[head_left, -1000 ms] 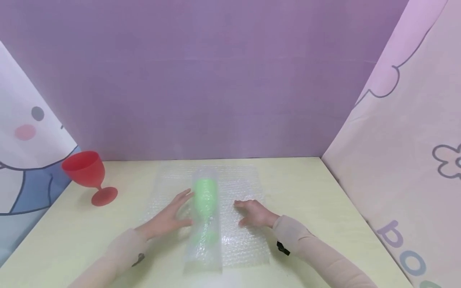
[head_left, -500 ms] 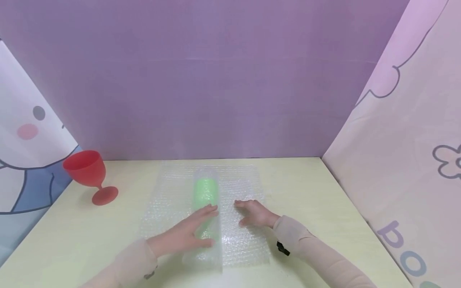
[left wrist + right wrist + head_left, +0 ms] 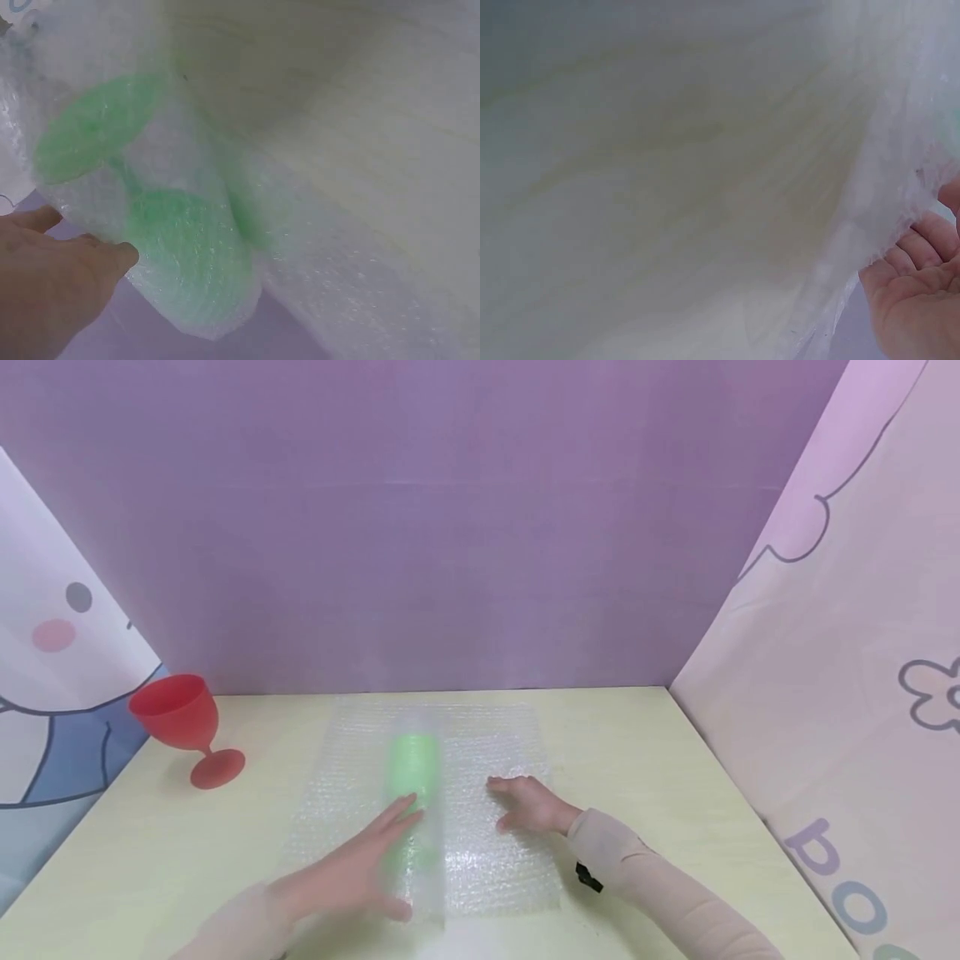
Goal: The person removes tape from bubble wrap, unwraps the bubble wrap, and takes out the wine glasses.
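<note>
A green goblet (image 3: 414,764) lies on its side, rolled in clear bubble wrap (image 3: 491,860) on the table. Its bowl points to the far side; the left wrist view shows the bowl, stem and round foot through the plastic. My left hand (image 3: 352,868) spreads over the near left part of the roll, fingers extended and touching the wrap, thumb apart near the foot end. On the flat part of the sheet to the right rests my right hand (image 3: 536,804), its fingers loosely extended and holding nothing. In the right wrist view its fingers are partly cut off.
A red goblet (image 3: 180,714) stands at the table's left side, apart from the wrap. The pale yellow table (image 3: 622,760) ends at a purple back panel (image 3: 420,543). Printed panels flank it on both sides.
My left hand crossed onto the wrapped goblet, then drew back left and nearer. The roll has shifted slightly left. My right hand has stayed in place.
</note>
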Demonstrator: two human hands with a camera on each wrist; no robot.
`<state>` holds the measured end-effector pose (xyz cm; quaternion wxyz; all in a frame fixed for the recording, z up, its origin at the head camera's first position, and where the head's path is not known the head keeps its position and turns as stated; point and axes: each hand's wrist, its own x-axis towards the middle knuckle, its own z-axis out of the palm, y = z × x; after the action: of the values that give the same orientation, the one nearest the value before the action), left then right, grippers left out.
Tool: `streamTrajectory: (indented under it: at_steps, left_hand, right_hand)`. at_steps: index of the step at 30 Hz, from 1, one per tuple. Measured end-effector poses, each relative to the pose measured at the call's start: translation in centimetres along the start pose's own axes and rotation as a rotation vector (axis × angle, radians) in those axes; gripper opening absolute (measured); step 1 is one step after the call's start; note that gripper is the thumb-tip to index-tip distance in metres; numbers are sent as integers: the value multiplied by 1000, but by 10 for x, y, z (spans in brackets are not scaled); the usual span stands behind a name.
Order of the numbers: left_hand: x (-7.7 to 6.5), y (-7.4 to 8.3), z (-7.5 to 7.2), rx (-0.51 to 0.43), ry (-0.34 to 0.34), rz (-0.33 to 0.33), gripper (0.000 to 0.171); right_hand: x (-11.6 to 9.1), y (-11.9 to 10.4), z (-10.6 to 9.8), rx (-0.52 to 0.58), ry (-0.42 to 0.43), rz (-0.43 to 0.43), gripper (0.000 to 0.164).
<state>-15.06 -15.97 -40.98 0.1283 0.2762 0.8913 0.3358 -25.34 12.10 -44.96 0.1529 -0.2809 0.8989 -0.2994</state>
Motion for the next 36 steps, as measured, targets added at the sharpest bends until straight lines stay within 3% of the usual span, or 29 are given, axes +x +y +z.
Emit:
streamTrajectory:
  at_steps: [8, 13, 19, 26, 31, 36]
  left_hand:
    - [-9, -10, 7, 71, 51, -7, 116]
    - [-13, -14, 12, 171, 104, -29, 112]
    - [-23, -16, 12, 219, 190, -31, 104]
    - [-32, -21, 9, 310, 288, 38, 100]
    - [-39, -24, 7, 287, 295, -12, 98]
    - [-47, -30, 5, 177, 300, -81, 95]
  right_hand:
    - [2, 0, 1, 10, 3, 11, 67]
    - [5, 0, 2, 12, -3, 8, 67]
    - [7, 1, 2, 3, -6, 0, 66]
    - [4, 2, 1, -2, 2, 14, 66]
    - [2, 1, 1, 0, 2, 8, 67]
    - [1, 0, 1, -3, -2, 20, 68]
